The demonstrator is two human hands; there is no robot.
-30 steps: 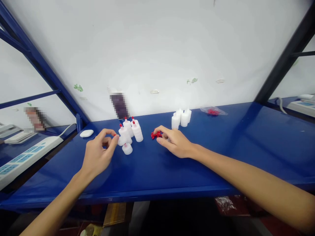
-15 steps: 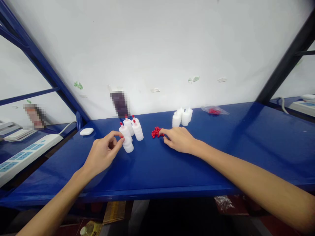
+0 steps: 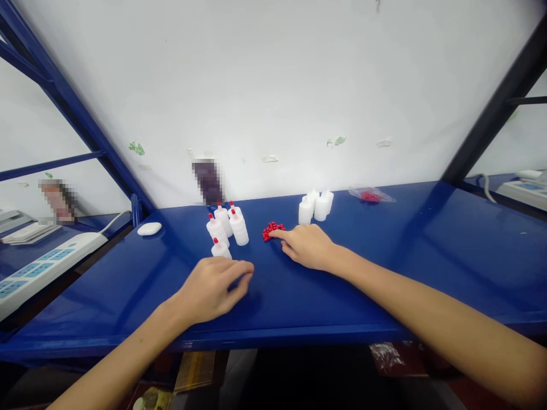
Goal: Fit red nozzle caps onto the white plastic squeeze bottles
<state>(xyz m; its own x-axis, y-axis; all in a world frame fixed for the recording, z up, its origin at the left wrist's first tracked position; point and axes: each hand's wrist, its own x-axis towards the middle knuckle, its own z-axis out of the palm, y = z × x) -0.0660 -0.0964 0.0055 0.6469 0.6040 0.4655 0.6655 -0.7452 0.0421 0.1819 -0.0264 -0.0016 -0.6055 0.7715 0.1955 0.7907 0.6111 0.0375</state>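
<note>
1. Head view: the red caps (image 3: pixel 270 229) lie in a loose pile near the middle of the table (image 3: pixel 273 296), between two groups of bottles.
2. The right hand (image 3: pixel 308 246) is the nearer one. Its index finger stretches leftward, the tip at the pile's near right side; the thumb stands apart below it. These fingers are loose, with nothing visibly gripped.
3. The left hand (image 3: pixel 216 288) is farther off, closer to the table's front edge. From its fingertips the caps lie beyond and to the right. Thumb and index nearly meet, but I cannot tell whether something tiny is pinched there.
4. The pile shows no shared long axis; the bottles have theirs upright.
5. Five red-tipped bottles (image 3: pixel 224 223) stand left of the pile, the nearest just past the left hand, which hides its base.
6. The plain bottles (image 3: pixel 319 208) stand right of the pile, beyond the right hand; a clear bag (image 3: pixel 386 197) with red pieces lies farther right.
</note>
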